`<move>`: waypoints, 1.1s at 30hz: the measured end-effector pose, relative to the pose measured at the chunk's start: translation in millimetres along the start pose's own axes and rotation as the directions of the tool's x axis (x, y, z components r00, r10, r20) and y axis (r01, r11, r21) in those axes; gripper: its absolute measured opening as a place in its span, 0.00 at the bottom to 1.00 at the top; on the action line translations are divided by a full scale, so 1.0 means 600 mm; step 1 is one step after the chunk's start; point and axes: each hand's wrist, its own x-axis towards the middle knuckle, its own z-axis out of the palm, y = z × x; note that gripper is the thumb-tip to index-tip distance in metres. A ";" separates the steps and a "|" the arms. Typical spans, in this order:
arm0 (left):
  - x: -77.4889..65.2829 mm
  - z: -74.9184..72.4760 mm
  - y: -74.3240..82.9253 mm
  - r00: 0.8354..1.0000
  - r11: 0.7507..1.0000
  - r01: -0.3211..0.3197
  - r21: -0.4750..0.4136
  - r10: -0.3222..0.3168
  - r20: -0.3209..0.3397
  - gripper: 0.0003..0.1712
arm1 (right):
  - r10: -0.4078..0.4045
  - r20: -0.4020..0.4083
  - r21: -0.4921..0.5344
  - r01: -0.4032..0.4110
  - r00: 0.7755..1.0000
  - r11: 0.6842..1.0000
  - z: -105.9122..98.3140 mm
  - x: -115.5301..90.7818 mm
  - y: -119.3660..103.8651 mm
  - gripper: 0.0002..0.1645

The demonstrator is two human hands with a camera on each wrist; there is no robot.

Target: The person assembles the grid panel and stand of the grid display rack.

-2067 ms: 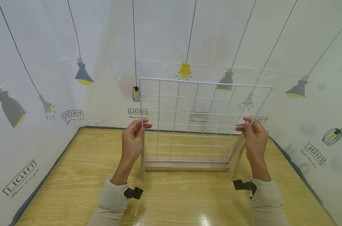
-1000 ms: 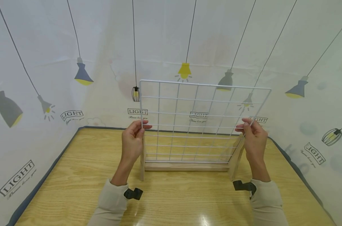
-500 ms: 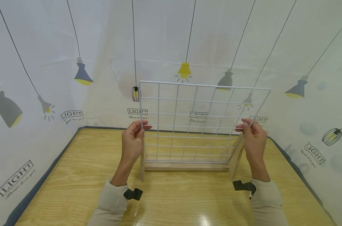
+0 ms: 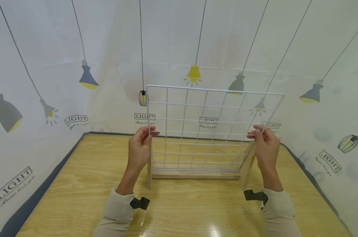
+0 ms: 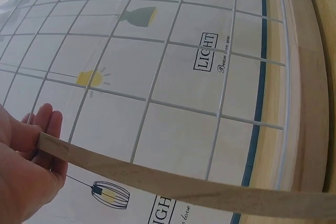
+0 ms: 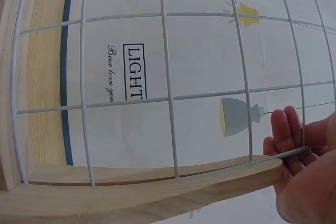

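A white wire grid panel [image 4: 196, 88] stands in a pale wooden stand [image 4: 195, 174], its lower edge along the stand's crossbar. At the panel's left side my left hand [image 4: 139, 148] pinches the outer wire between thumb and fingers. My right hand [image 4: 267, 146] grips the opposite side wire at about the same height. In the left wrist view the top of a wooden upright [image 5: 157, 179] reaches right to the left hand's fingers. The right wrist view has the other upright [image 6: 210, 187] ending just below the right hand, with the grid's side wire running along it.
The stand rests on a light wood-grain table [image 4: 193, 207] with a dark blue border [image 4: 114, 133] at its back edge. Behind and on both sides hangs a white sheet [image 4: 173, 36] printed with lamps and "LIGHT" labels. A black wrist strap [image 4: 140, 203] shows beside the left sleeve.
Since the oldest frame the panel's top edge has come down slightly, and both hands have moved down a little with it. Their hold on the side wires is unchanged.
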 end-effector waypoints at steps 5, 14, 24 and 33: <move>-0.003 0.001 -0.009 1.000 1.000 -0.012 0.017 0.012 -0.009 0.17 | 0.002 0.005 -0.030 -0.002 1.000 1.000 -0.002 -0.003 0.001 0.10; -0.011 -0.003 -0.019 0.998 0.997 -0.057 0.048 0.057 0.011 0.18 | -0.040 -0.039 -0.068 0.037 0.998 0.997 -0.001 -0.007 0.008 0.11; -0.008 -0.012 -0.017 0.996 0.996 -0.090 0.028 0.090 0.020 0.18 | -0.086 -0.049 -0.082 0.082 0.995 0.993 0.008 -0.003 0.012 0.11; -0.009 -0.010 -0.015 0.995 0.996 -0.090 0.013 0.090 0.037 0.17 | -0.121 -0.013 -0.185 0.116 0.993 0.976 -0.005 -0.010 0.017 0.11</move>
